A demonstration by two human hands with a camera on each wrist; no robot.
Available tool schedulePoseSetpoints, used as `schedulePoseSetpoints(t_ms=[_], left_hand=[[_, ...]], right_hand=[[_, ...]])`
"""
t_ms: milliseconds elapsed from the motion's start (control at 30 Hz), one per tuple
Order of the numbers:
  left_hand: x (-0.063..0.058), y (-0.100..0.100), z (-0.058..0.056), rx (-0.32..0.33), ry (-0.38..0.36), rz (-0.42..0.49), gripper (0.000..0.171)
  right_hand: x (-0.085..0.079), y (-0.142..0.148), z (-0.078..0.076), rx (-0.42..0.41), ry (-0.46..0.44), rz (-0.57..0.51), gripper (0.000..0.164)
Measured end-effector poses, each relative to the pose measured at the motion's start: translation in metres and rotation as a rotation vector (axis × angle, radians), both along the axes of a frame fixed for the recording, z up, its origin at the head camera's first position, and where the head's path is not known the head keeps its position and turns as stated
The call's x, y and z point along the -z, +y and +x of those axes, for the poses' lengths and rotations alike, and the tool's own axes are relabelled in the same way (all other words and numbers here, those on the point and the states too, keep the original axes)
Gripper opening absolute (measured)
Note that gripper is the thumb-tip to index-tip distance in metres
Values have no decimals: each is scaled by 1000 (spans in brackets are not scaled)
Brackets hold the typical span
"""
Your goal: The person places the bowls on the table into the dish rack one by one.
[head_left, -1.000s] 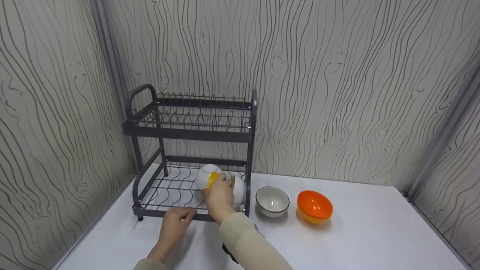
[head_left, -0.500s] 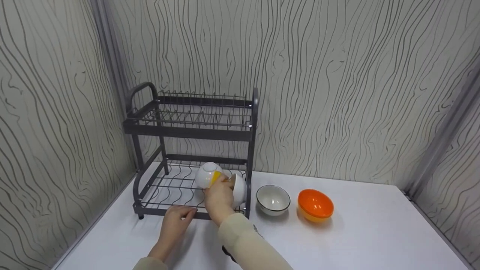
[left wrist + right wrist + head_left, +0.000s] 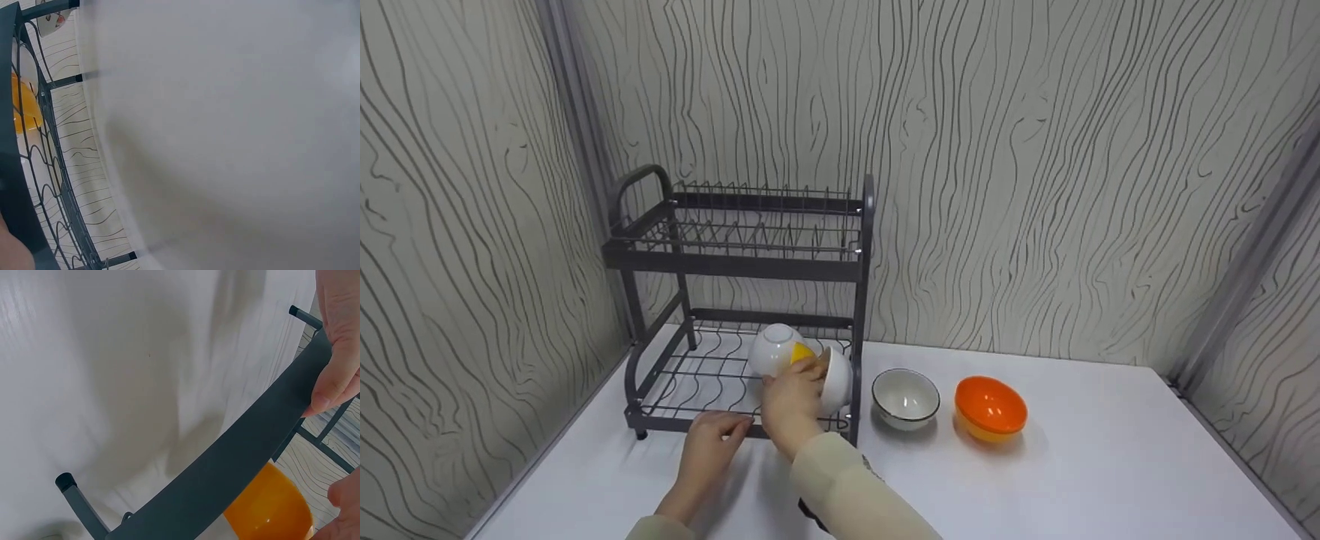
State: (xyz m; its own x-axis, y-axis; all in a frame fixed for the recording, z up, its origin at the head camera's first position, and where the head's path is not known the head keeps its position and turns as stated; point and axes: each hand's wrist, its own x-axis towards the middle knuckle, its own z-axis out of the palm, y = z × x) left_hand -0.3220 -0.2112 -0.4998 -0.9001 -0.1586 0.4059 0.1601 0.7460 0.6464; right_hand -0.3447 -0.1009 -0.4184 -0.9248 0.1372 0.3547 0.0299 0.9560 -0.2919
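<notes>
On the lower tier of a dark two-tier dish rack (image 3: 731,268), my right hand (image 3: 791,401) holds a yellow bowl (image 3: 801,351), mostly hidden behind the hand in the head view. In the right wrist view, the thumb side of that hand touches the yellow bowl (image 3: 273,503) near its edge. A white bowl (image 3: 769,352) leans with its base up just left of the yellow one. Another white bowl (image 3: 838,382) stands on edge at the tier's right end. My left hand (image 3: 711,442) pinches the rack's front lower rail (image 3: 236,450) between thumb and fingers.
Right of the rack stand a white bowl with a dark rim (image 3: 906,401) and, farther right, an orange-lined bowl with a yellow outside (image 3: 991,409). Both are on the white table (image 3: 1080,465). Patterned wall panels (image 3: 1005,187) enclose the back and sides.
The visible patch of the yellow bowl has shifted slightly right, and my right hand has drawn a little left and down. More of the right-end white bowl shows. My left hand stays on the rail.
</notes>
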Motion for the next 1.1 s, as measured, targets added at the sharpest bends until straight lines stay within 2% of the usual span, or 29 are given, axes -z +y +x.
schedulePoseSetpoints(t_ms=[267, 467, 533, 667, 767, 900, 1100], left_hand=[[0, 0, 0, -14, 39, -23, 10], [1, 1, 0, -20, 14, -14, 10], [1, 1, 0, -19, 16, -10, 10], [1, 1, 0, -18, 24, -5, 10], [1, 1, 0, -16, 18, -3, 10], [1, 1, -1, -17, 17, -8, 10], [3, 1, -1, -28, 14, -10, 9]], right_hand=[[-3, -1, 6, -21, -3, -7, 75], [-8, 0, 13, -75, -35, 195, 74], [-9, 1, 15, -107, -31, 230, 74], [-11, 5, 20, -154, -23, 145, 75], [-12, 7, 23, -179, -8, 22, 76], [-10, 10, 23, -196, 23, -86, 77], [-10, 23, 22, -261, 44, -153, 74]])
